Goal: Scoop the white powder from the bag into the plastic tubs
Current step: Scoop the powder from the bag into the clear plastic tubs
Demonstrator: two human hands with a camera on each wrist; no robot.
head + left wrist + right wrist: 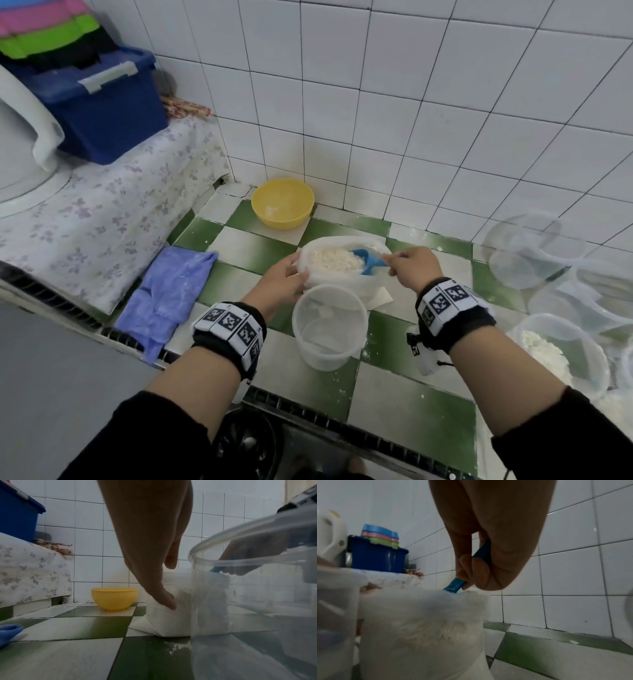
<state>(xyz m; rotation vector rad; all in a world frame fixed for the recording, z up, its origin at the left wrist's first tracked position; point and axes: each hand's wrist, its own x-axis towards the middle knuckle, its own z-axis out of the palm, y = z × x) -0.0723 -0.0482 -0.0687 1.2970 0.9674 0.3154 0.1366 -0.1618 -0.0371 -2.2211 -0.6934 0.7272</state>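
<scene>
We've got the right hand [412, 267] curled round the handle of the blue scoop [368, 261], fingers pinching it tight, with the bowl of the scoop down inside the open bag [337, 281] among the lumpy white powder [334, 260]. The left hand [282, 282] has its fingers lying fairly straight against the bag's left side with the thumb at the rim, steadying it more than gripping it. The empty tub [329, 329] stands on the tiled table [253, 250] just in front of the bag, touching or nearly touching it; we can't tell which.

Here's where we think it can go wrong. The bag is soft and its mouth is slack, so if our left hand eases off as the scoop comes up, the wall may fold and tip powder onto the tiles. The powder looks clumpy, so a heaped scoop could shed lumps crossing the rim of the bag to the tub. That tub is light and empty, and a knock from the wrist could shove it or topple it. There is already a dusting of powder on the tiles, making them a slippery footing. A filled tub [548, 349] sits off to the right.
</scene>
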